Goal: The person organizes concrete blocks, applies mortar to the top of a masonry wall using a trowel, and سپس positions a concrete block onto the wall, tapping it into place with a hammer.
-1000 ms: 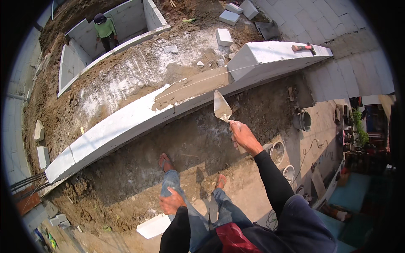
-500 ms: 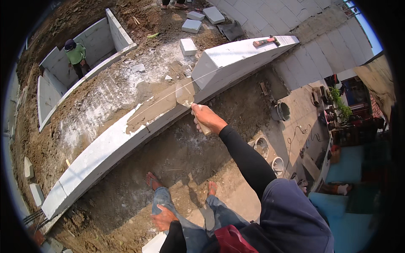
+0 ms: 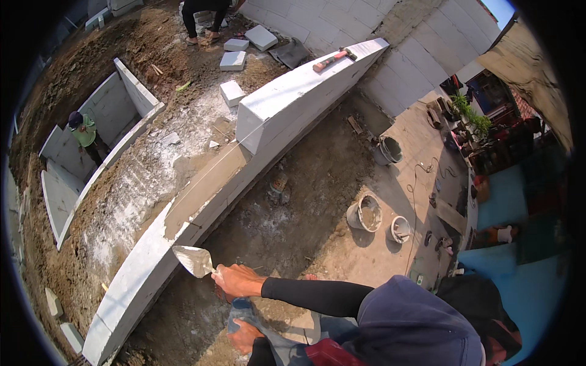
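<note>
My right hand (image 3: 240, 280) grips the handle of a pointing trowel (image 3: 194, 261). Its blade hangs at the near side of a low white block wall (image 3: 137, 293), with some grey mortar on it. Smoothed mortar (image 3: 207, 183) covers a stretch of the wall top, up to the end of a higher block course (image 3: 293, 91). A thin string runs along the wall above the mortar. My left hand (image 3: 244, 337) rests on my jeans leg at the knee, fingers partly hidden and holding nothing.
A red-handled hammer (image 3: 332, 61) lies on the higher course. Buckets (image 3: 364, 213) stand on the ground at the right. Loose white blocks (image 3: 232, 61) lie beyond the wall. A person in green (image 3: 87, 131) stands in a block-walled pit, and another person's legs (image 3: 204, 24) show at the top.
My right hand has drawn the trowel off the mortar beside the higher course, toward me and left along the wall. The view has shifted. My left hand stays at my leg.
</note>
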Tool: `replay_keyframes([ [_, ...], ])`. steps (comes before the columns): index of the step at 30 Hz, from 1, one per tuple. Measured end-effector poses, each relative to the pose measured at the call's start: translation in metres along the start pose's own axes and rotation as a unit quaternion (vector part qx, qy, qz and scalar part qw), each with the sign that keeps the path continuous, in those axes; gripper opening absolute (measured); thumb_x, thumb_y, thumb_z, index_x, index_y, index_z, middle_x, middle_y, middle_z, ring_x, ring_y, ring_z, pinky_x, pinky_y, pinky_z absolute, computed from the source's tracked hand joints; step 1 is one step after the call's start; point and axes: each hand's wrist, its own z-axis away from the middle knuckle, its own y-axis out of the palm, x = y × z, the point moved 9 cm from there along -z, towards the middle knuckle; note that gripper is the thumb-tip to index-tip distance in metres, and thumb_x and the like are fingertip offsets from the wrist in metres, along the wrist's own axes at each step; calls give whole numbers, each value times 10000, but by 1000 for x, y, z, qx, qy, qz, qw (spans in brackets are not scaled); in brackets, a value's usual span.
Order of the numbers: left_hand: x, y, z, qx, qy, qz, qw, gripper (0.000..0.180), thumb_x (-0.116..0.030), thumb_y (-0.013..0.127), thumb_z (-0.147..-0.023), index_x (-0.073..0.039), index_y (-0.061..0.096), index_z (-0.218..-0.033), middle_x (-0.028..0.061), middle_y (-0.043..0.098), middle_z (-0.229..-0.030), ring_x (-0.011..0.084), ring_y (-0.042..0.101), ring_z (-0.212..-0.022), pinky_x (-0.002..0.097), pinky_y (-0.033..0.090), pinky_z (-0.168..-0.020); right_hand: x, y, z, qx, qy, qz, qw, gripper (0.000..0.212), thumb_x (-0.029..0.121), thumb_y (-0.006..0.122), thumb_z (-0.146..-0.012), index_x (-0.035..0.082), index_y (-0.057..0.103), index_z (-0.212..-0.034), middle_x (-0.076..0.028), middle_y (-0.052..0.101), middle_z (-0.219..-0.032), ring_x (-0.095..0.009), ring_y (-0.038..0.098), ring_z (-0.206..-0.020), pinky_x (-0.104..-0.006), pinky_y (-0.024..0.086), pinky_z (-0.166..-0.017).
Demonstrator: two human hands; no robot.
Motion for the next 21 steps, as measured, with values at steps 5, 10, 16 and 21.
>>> replay_keyframes([
  [5, -9, -11, -15, 9, 0, 5, 1000, 780, -743, 533, -923, -46, 681, -1241, 184, 717, -1125, 392, 717, -998, 565, 555, -836, -115, -37, 75, -25, 128, 25, 991, 546, 464, 463, -1061, -47, 611, -1184, -341, 708, -989, -536, 676, -974, -586, 512, -860],
  [10, -29, -31, -32, 41, 4, 7, 999, 774, -742, 543, -917, -46, 685, -1225, 192, 715, -1105, 396, 719, -998, 564, 559, -830, -326, -43, 185, -110, 366, -87, 920, 437, 413, 623, -973, -19, 595, -1030, -144, 658, -694, -245, 669, -506, -405, 552, -495],
  [16, -55, 7, -81, 173, 44, -35, 983, 768, -729, 565, -908, -32, 686, -1206, 218, 735, -1083, 404, 723, -1023, 553, 566, -847, -428, -11, 372, -225, 588, -273, 727, 330, 310, 622, -963, -9, 648, -883, -153, 646, -720, -299, 670, -581, -470, 560, -511],
  [21, -63, 1, -98, 250, 93, 4, 964, 779, -662, 642, -893, 24, 660, -1262, 248, 731, -1155, 428, 704, -1085, 530, 555, -910, -356, 8, 402, -137, 603, -210, 757, 312, 322, 644, -988, 13, 614, -1023, -126, 627, -776, -263, 627, -624, -458, 536, -509],
])
